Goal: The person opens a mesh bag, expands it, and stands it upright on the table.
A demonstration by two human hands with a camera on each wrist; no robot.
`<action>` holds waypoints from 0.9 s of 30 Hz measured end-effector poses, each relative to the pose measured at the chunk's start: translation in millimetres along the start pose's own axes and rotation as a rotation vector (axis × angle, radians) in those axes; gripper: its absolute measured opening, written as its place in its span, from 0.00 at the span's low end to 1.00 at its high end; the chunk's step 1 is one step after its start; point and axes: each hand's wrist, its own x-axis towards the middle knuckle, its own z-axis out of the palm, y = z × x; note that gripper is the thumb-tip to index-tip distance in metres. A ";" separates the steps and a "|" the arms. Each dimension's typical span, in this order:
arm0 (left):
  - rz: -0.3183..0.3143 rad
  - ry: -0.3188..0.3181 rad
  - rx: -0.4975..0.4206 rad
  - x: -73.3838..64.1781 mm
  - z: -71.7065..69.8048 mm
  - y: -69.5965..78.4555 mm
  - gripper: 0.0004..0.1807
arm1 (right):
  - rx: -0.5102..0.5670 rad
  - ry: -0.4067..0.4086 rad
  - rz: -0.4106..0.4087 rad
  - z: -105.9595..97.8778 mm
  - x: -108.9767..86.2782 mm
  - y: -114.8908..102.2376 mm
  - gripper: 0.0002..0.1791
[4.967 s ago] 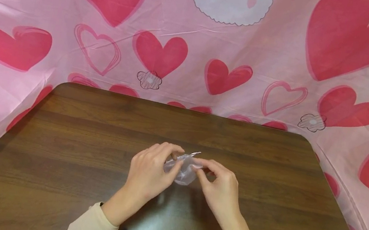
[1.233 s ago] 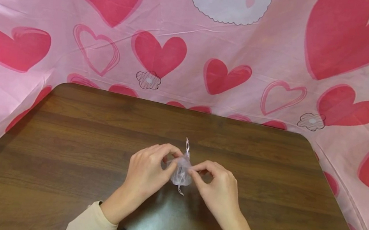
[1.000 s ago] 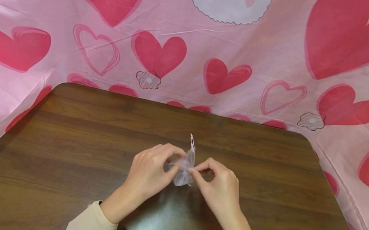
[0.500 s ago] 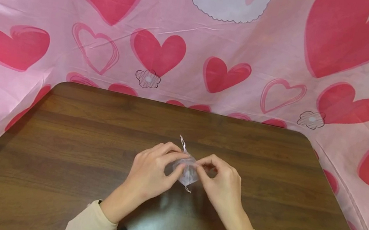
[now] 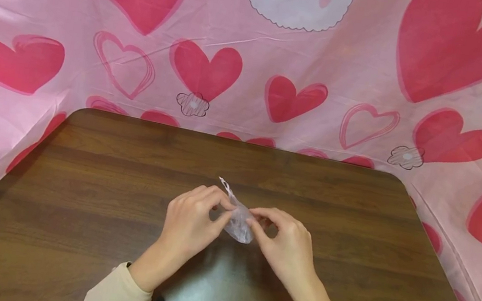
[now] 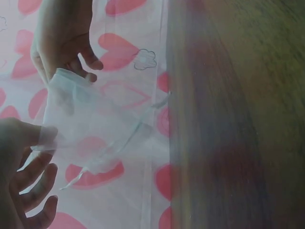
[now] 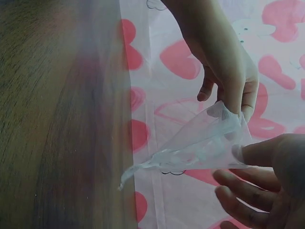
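Sheer pouch [image 5: 241, 225] is hanging over the table [image 5: 129, 155], well short of its far edge, and both hands are working the fabric! The left hand [image 5: 195, 216], nearer the table's left side, is pinching the pouch's edge; the right hand [image 5: 288, 239], nearer the table's right side, is pinching the other edge. A cord loop [image 5: 225, 185] is pointing toward the table's far edge, and heart-print cloth [image 5: 247, 105] is hanging behind the table.
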 end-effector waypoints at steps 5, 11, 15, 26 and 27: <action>-0.008 0.016 0.015 0.0 -0.5 -0.9 0.13 | -0.037 0.001 -0.013 0.5 -0.5 0.3 0.07; -0.026 -0.006 0.026 0.5 -1.0 -0.2 0.15 | -0.033 0.021 -0.009 0.2 0.1 0.5 0.09; -0.031 -0.020 0.025 0.3 -0.8 0.2 0.15 | -0.034 0.029 0.002 -0.7 0.5 0.1 0.09; 0.070 -0.088 -0.013 -1.4 0.6 2.6 0.15 | -0.058 0.067 0.030 -3.7 1.8 3.9 0.11; 0.076 -0.098 -0.015 -1.6 0.5 3.2 0.16 | -0.061 0.070 0.030 -3.6 2.0 4.1 0.11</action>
